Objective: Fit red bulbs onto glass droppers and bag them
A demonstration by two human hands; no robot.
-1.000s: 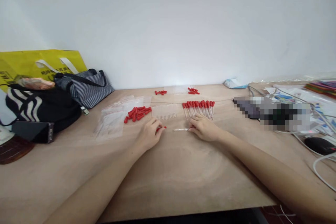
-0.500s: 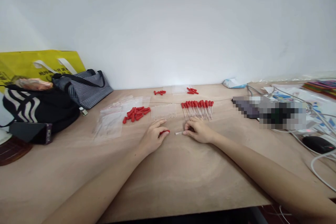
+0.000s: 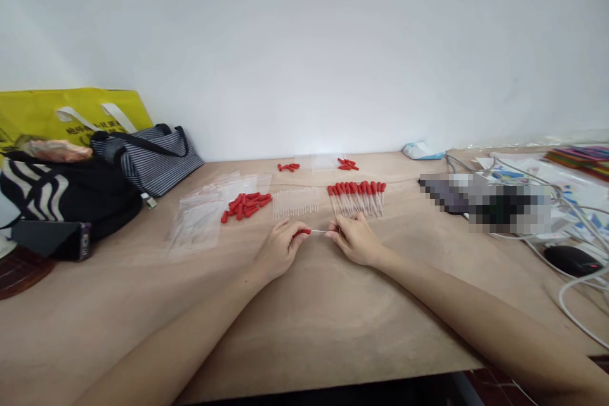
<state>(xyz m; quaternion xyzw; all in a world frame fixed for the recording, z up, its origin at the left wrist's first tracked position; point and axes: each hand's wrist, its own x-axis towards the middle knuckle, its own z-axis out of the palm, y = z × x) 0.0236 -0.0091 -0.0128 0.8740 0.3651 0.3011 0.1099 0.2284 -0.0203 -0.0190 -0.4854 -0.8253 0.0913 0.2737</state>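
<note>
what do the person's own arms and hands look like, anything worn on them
Left grip and right grip are ungloved human hands, with no watch or bracelet visible. The left forearm and right forearm show no sleeves; a small dark spot marks the left one near the wrist.

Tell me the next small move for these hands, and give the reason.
Probably press the clear tube deeper into the red bulb: the right hand holds the tube, its end meeting the bulb pinched in the left hand. How firmly it sits is unclear; the bulb-topped tubes beyond look fitted.
</note>
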